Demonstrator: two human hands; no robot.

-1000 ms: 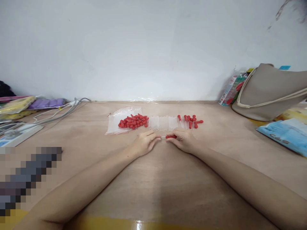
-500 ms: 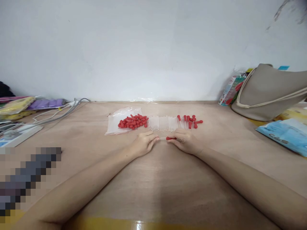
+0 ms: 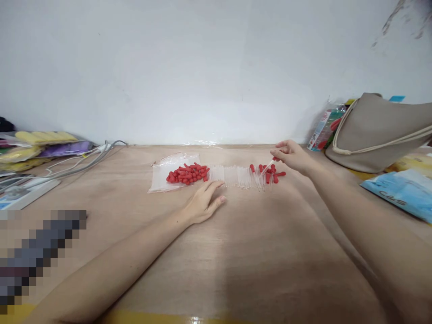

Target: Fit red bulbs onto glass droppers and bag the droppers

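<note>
My right hand point(image 3: 290, 155) pinches the red bulb end of a glass dropper point(image 3: 268, 168), its clear tube slanting down to the left. Below it lie several droppers with red rubber bulbs point(image 3: 272, 173) fitted on their tubes. My left hand point(image 3: 204, 202) rests near the table with thumb and fingers apart, holding nothing. Just beyond it spreads a row of bare glass tubes point(image 3: 231, 175). Left of that row a heap of loose red rubber bulbs point(image 3: 187, 174) sits partly on a flat clear plastic bag point(image 3: 158, 177).
On the right stand a grey-beige bag point(image 3: 378, 135), a plastic bottle point(image 3: 326, 128) and a blue tissue pack point(image 3: 398, 191). At left are a power strip point(image 3: 32, 191) with cables and yellow and purple packets point(image 3: 65, 148). A white wall point(image 3: 216, 72) rises behind the wooden table point(image 3: 189, 265).
My right hand has moved right and away from me, carrying the dropper to the finished-looking group with red bulbs. My left hand has let go of the tube and opened.
</note>
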